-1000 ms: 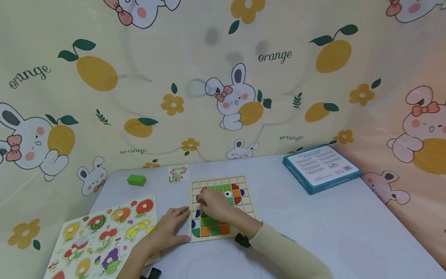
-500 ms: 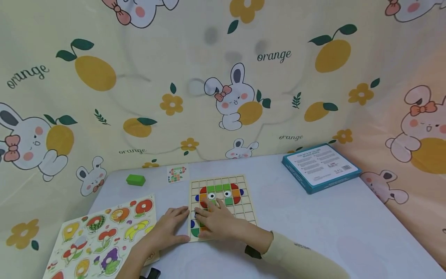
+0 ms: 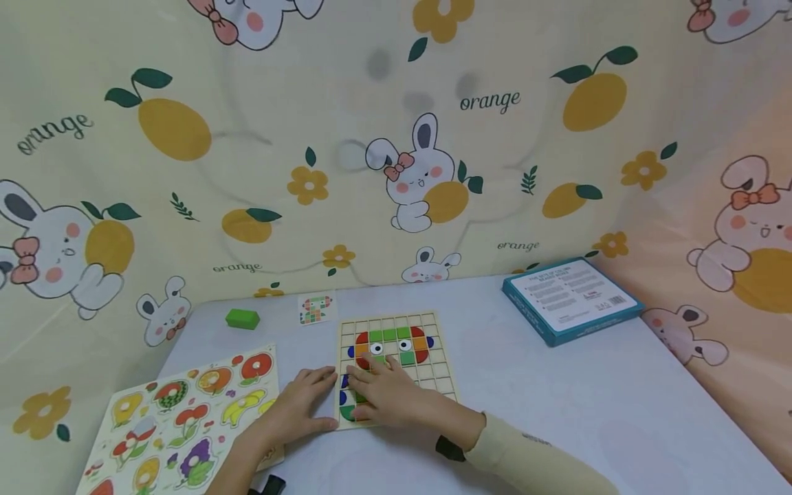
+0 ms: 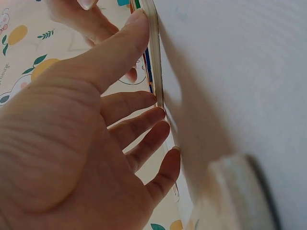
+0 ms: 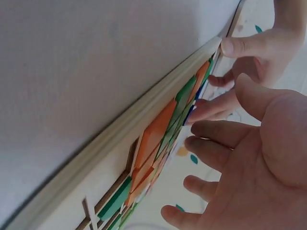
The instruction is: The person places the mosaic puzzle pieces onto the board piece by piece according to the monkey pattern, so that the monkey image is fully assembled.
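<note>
A square wooden grid board (image 3: 441,371) lies on the table, with red, green, orange and blue tiles set in its cells. Two tiles bear eyes, such as the left eye tile (image 3: 376,348). My right hand (image 3: 392,395) is spread over the board's lower left part and hides several tiles there. In the right wrist view its fingers are apart and hold nothing, close over the orange tiles (image 5: 156,124). My left hand (image 3: 303,405) steadies the board's left edge; in the left wrist view its thumb and fingertips (image 4: 156,115) touch that edge.
Left of the grid board lies a fruit puzzle board (image 3: 216,419), partly under my left forearm. Farther back are a green block (image 3: 243,318) and a small picture card (image 3: 317,308). A teal box (image 3: 572,299) sits at the back right, near the patterned curtain (image 3: 346,227).
My right hand has gone from pinching at the board's upper left to lying spread lower down, baring the left eye tile and red tiles. My left hand has stayed put.
</note>
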The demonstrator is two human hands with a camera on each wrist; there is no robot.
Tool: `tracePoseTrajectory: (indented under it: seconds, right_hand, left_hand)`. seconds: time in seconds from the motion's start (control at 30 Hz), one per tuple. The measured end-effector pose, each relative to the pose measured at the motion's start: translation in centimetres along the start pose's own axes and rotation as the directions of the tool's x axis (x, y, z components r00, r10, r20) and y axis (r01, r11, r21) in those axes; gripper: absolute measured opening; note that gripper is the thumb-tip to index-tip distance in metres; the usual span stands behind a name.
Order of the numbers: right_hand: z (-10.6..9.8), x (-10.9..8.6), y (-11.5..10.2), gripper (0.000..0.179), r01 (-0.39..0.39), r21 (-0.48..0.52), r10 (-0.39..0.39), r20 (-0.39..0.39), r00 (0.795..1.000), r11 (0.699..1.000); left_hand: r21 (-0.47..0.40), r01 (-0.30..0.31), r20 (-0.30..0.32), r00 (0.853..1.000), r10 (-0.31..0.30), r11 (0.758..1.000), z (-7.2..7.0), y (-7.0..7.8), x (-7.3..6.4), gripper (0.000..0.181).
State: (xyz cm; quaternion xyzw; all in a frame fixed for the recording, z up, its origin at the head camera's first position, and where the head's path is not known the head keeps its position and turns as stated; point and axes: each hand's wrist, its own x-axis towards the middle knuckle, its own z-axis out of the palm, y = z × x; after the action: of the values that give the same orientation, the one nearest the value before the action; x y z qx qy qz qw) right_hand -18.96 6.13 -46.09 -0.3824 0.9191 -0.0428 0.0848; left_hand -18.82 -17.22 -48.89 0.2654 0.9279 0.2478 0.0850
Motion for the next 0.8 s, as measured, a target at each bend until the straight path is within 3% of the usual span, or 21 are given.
tracePoseTrajectory:
  seconds: [0.43, 0.63, 0.8]
  right_hand:
    - [0.2, 0.2, -0.3, 0.061, 0.020, -0.018, -0.020, -0.004, 1.000, 1.000]
    - [0.0, 0.0, -0.1, 0.064, -0.034, -0.047, 0.033, -0.007, 0.999, 0.998]
    - [-0.1, -0.8, 1.1, 0.068, -0.122, -0.071, 0.118, -0.059, 0.991, 0.990]
  left_hand:
    - [0.000, 0.003, 0.005, 1.000, -0.003, 1.000, -0.1, 0.3, 0.0, 0.087]
    - [0.001, 0.005, 0.003, 1.000, -0.005, 1.000, 0.0, 0.3, 0.0, 0.087]
    - [0.021, 0.024, 0.010, 1.000, -0.025, 0.999, 0.1, 0.3, -0.1, 0.086]
